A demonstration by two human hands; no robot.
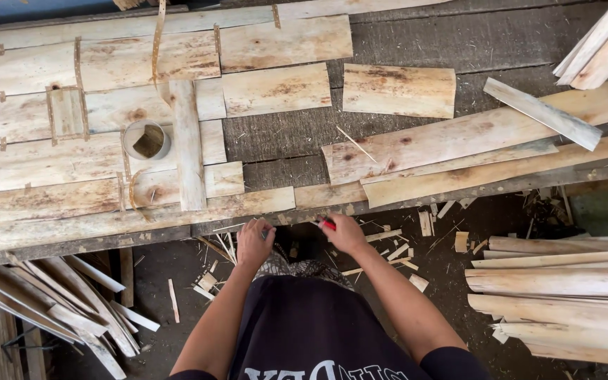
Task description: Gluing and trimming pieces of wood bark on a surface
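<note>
Red tool [328, 224] in right hand [343, 233], left hand [254, 241] just beside

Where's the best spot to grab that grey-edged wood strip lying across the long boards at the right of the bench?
Probably the wood strip is best taken at its lower right end, from the right: that end lies across a long board and looks clear of other pieces. It lies flat and thin, so pinch across its narrow width, at the long edges.
</note>
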